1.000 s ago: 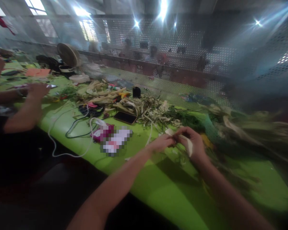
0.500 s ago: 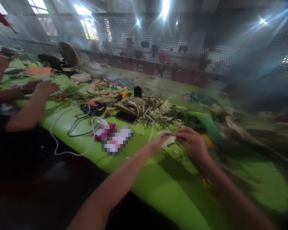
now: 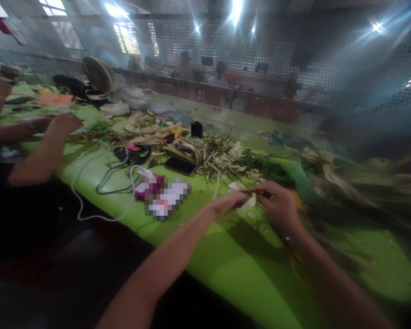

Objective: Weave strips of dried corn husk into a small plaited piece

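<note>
My left hand (image 3: 231, 202) and my right hand (image 3: 278, 201) meet over the green tabletop, fingers closed. Pinched between them is a pale husk strip (image 3: 248, 204), one piece hanging below the fingertips and another edge showing above. The exact fold of the strip is too blurred to make out. Just behind my hands lies a heap of dry, shredded husk (image 3: 222, 157). A white cord (image 3: 217, 185) ends near my left hand.
A dark phone (image 3: 180, 166), a magenta packet (image 3: 149, 186) and a pixelated item (image 3: 169, 199) lie to the left. Behind stands a black cylinder (image 3: 196, 130). Netting and long dry leaves (image 3: 335, 178) cover the right. Another person's hands (image 3: 63, 123) work at far left.
The pale strip has turned between my fingers, and more of it sticks up above my left hand. My left hand has shifted slightly to the right. The table items stay put.
</note>
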